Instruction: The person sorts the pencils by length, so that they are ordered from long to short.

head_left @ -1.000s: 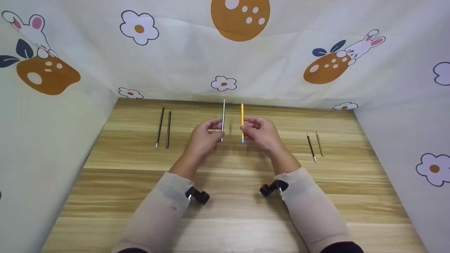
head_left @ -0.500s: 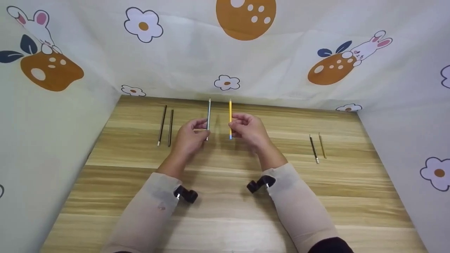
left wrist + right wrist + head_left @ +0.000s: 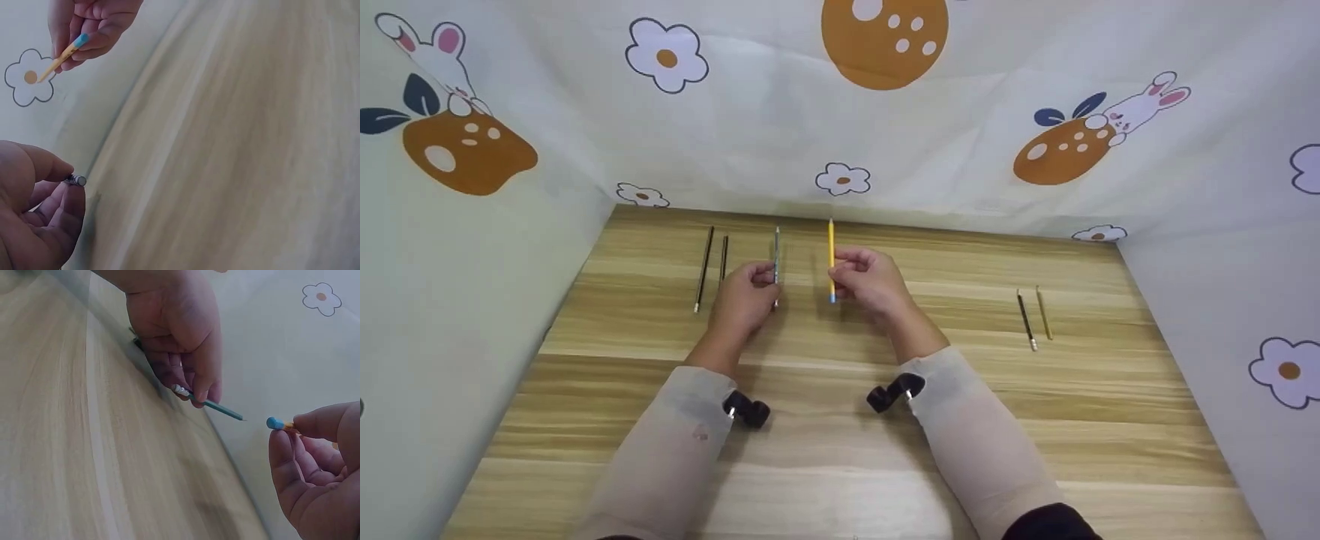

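Between thumb and fingers, my left hand (image 3: 741, 300) pinches a green pencil (image 3: 222, 409) with a silvery-white end, its tip pointing to the far wall. The pencil is close over the table, to the right of two long dark pencils. One dark pencil (image 3: 704, 270) has a white end; the other dark pencil (image 3: 724, 255) is partly hidden by the left hand. My right hand (image 3: 874, 285) pinches a yellow pencil (image 3: 832, 247) near its blue end, roughly parallel to the green one. In the left wrist view the yellow pencil's blue end (image 3: 81, 40) faces the camera.
On the right of the wooden table (image 3: 825, 450) lie a short black pencil (image 3: 1027, 320) with a white end and a thin yellowish pencil (image 3: 1044, 313). Cloth walls (image 3: 750, 120) printed with rabbits, oranges and flowers enclose the table's back and sides.
Both hands have moved left with their pencils. The left hand has come lower and beside the dark pencils, now covering part of one. The pencils on the table have stayed put.
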A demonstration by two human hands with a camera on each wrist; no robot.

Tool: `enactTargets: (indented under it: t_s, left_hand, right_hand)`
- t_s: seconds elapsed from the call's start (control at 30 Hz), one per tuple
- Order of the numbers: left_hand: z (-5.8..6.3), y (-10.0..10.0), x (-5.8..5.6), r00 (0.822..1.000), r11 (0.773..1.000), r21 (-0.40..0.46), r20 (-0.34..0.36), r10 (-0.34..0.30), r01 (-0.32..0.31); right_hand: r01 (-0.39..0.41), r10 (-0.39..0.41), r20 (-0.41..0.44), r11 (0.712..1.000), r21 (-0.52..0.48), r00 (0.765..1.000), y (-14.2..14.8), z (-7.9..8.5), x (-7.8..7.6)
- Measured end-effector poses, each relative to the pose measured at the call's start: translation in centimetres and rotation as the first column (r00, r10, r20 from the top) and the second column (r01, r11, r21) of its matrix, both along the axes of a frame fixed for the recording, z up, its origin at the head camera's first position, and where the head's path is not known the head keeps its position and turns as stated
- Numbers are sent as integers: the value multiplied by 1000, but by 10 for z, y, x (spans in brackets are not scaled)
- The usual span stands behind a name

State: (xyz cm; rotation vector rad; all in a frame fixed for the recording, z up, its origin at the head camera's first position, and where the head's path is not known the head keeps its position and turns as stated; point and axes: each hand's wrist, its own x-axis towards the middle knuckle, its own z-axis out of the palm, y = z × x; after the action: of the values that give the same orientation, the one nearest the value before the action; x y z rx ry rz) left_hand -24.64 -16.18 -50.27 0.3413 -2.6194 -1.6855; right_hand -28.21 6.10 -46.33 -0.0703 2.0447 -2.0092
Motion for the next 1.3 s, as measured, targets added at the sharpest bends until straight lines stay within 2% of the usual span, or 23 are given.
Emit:
enactTargets:
  t_s: [0.2,0.37,0.53,0.8,1.13,1.3]
  left_hand:
    - [-2,-5,0,999,999,-37,24,24,-23]
    - [-2,-9,-2,999,1000,-17,48,19,-18]
    - [0,-10,-5,997,999,-33,81,-7,10]
    - [4,-10,-9,993,990,-127,107,-42,55]
    - [10,-15,-15,978,989,-107,191,-83,105]
    - [15,-16,-19,967,981,-135,234,-104,138]
  right_hand:
    - [-4,4,12,1000,16,1000,-3,-6,-2]
    - [-12,12,26,1000,16,1000,-8,-9,-4]
    - [-17,17,43,1000,12,999,-12,-12,-4]
    - [-15,14,58,1000,27,998,-14,-19,-5]
    - [-23,19,64,998,56,998,-21,-26,-8]
    - [-21,17,69,998,54,997,-23,-29,-8]
